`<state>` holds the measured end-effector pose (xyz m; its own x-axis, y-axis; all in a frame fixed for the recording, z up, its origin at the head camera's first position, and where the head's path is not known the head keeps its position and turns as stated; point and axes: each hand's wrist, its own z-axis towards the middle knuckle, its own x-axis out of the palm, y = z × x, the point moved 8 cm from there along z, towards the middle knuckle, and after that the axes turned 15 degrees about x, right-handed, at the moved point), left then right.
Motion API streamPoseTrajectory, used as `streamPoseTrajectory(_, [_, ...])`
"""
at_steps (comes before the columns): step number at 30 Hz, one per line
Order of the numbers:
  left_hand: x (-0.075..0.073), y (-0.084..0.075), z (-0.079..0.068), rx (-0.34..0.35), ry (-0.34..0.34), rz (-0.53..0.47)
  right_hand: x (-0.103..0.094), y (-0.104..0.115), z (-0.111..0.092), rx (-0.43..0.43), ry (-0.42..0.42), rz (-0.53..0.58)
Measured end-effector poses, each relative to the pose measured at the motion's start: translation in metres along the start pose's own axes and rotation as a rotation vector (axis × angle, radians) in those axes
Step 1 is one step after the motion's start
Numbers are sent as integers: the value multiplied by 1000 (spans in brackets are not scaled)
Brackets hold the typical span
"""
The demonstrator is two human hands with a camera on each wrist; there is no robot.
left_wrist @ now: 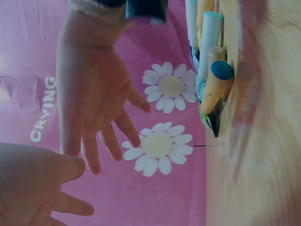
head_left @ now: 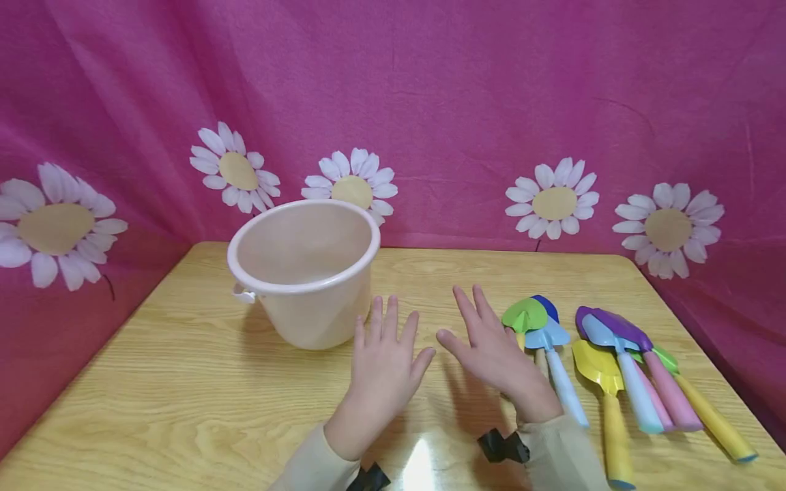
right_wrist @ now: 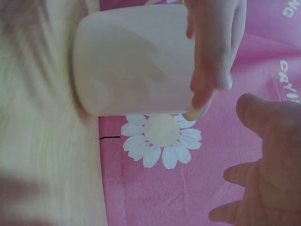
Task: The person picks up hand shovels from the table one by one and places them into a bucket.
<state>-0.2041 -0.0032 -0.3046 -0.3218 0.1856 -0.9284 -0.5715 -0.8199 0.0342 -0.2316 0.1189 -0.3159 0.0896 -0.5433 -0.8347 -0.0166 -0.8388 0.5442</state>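
Both hands hover over the table with fingers straight and spread, holding nothing. My left hand (head_left: 383,368) is just right of and in front of a pale pink bucket (head_left: 313,317), which stands upright. To its right, my right hand (head_left: 497,354) is apart from it, close to a group of small hand trowels with green (head_left: 525,314) and light blue (head_left: 548,334) blades. Farther right lies a second group, with yellow (head_left: 598,365), purple (head_left: 620,326) and green blades. The right forearm partly hides the first group's handles. The left wrist view shows the trowel handles (left_wrist: 210,42) end-on.
A wooden table (head_left: 184,382) carries everything. Behind and beside it hangs a magenta cloth (head_left: 430,123) printed with white daisies. The bucket's white handle joint (head_left: 243,294) sticks out at its left. Some trowel handles reach toward the table's front right.
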Motion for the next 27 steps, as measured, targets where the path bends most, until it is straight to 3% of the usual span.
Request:
streamPoseTrajectory(3, [-14, 4, -2, 3, -89, 31, -3, 7, 13, -29, 51, 42])
streamPoseTrajectory(7, [-43, 16, -5, 0, -276, 46, -4, 19, 37, -71, 124, 100])
streamPoseTrajectory(9, [-57, 30, -8, -37, -362, 35, -5, 28, 49, -121, 157, 149])
streamPoseTrajectory(12, [-74, 60, -14, -152, -435, 7, -5, 40, 64, -167, 221, 252])
streamPoseTrajectory(15, [-78, 99, -22, -312, -415, -53, -3, 50, 76, -178, 275, 316])
streamPoseTrajectory(21, [-63, 172, -53, -646, -311, -307, 5, 64, 91, -126, 353, 302])
streamPoseTrajectory(24, [-55, 196, -67, -747, -295, -448, 9, 72, 95, -90, 378, 287])
streamPoseTrajectory(27, [-44, 214, -76, -780, -325, -650, 12, 78, 99, -49, 387, 274])
